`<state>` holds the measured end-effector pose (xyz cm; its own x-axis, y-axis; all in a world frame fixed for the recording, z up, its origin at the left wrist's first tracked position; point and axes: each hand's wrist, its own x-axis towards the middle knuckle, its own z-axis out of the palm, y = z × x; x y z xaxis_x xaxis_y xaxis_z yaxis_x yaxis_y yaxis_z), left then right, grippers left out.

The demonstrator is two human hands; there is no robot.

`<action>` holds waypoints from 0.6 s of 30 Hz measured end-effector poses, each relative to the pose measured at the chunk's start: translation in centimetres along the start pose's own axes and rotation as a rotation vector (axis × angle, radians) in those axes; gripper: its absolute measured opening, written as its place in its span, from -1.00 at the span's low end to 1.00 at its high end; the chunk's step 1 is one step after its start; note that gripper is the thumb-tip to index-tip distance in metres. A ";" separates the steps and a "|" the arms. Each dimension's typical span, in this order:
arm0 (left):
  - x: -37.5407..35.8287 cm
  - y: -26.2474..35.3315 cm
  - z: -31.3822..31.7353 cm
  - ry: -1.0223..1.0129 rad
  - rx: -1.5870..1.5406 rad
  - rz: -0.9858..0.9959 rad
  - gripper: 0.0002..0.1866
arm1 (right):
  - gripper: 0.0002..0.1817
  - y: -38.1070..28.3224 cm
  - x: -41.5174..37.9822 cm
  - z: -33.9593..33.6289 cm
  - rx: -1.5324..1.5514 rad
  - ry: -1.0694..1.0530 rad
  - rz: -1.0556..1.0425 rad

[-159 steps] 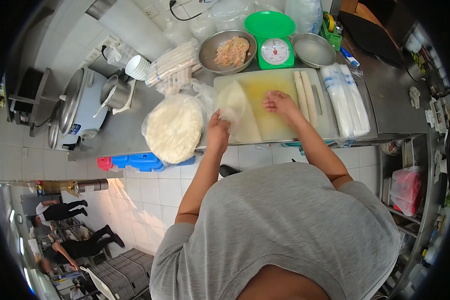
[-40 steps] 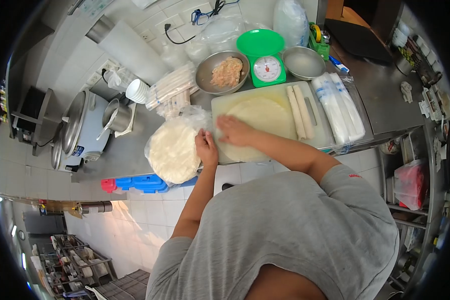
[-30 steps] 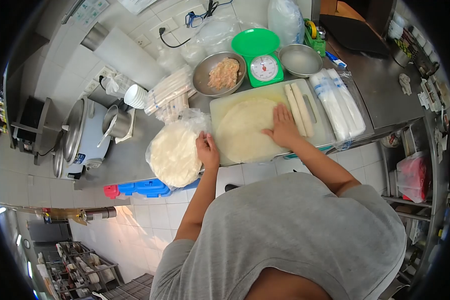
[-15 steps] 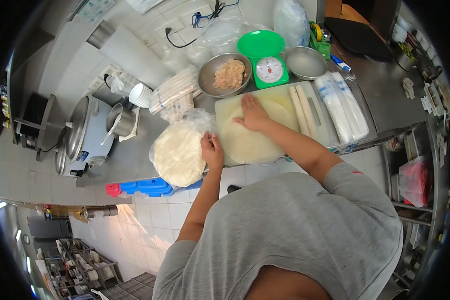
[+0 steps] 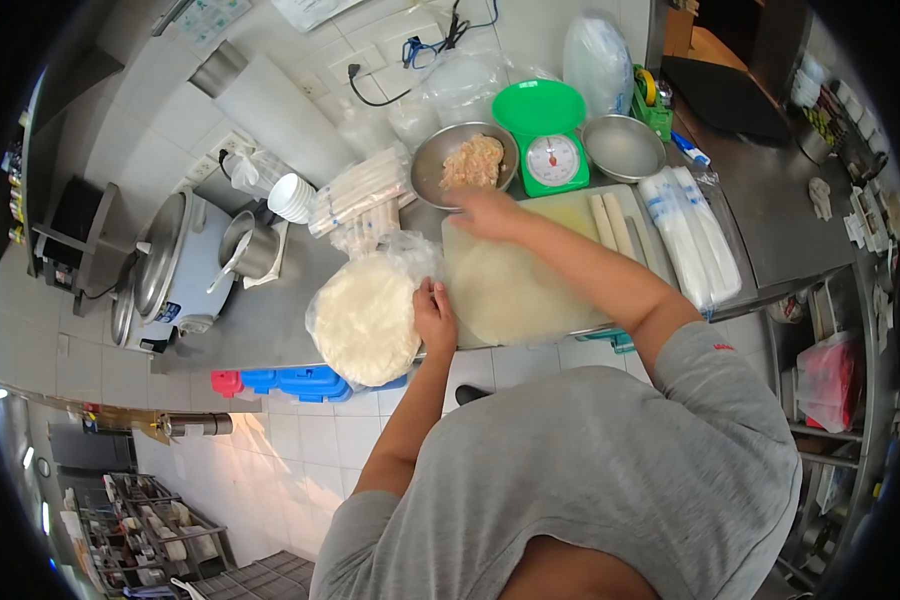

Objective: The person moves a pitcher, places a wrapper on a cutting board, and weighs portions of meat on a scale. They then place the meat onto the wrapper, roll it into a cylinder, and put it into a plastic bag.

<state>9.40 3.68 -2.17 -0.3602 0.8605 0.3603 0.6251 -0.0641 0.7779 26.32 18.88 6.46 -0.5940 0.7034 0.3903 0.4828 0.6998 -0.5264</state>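
A stack of round, pale wrapper sheets (image 5: 365, 318) lies on a clear plastic bag at the counter's front. My left hand (image 5: 435, 320) rests at its right edge, fingers loosely extended and grasping nothing visible. On the white cutting board (image 5: 660, 250) a thin round wrapper sheet (image 5: 515, 290) is spread flat. My right hand (image 5: 488, 213) is over the board's far left part, by the near rim of a metal bowl (image 5: 426, 165); motion smears its fingers. Pinkish minced filling (image 5: 473, 160) sits in that bowl. Two long white rolls (image 5: 611, 222) lie side by side on the board.
Behind the board stand a green kitchen scale (image 5: 554, 160) and a second metal bowl (image 5: 623, 148). Bagged white rolls (image 5: 690, 235) lie to the right, more packed rolls (image 5: 360, 195) to the left. A large cooker (image 5: 185, 260) and a small pot (image 5: 255, 245) occupy the left end.
My right hand has lifted off the wrapper sheet and moved away from me toward the filling bowl. My left hand stays at the stack's edge. The view has shifted slightly.
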 end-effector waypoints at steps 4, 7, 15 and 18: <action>0.1 0.2 -0.1 0.031 0.000 0.052 -0.57 | -0.42 4.6 4.9 -0.1 -0.293 -0.037 0.257; 0.0 0.3 -0.1 0.011 -0.068 -0.041 -0.57 | -0.16 7.4 6.2 2.1 -0.438 -0.166 0.378; -0.1 0.7 -0.4 0.004 -0.053 -0.034 -0.58 | -0.34 9.4 8.3 3.5 -0.439 -0.463 0.429; -0.1 0.0 -0.1 -0.009 -0.112 -0.067 -0.57 | -0.52 9.0 8.7 3.3 -0.433 -0.549 0.377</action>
<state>9.37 3.51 -2.15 -0.3924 0.8689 0.3016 0.5187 -0.0617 0.8527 23.38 30.87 2.57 -0.5188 0.8195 -0.2435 0.8548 0.4922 -0.1646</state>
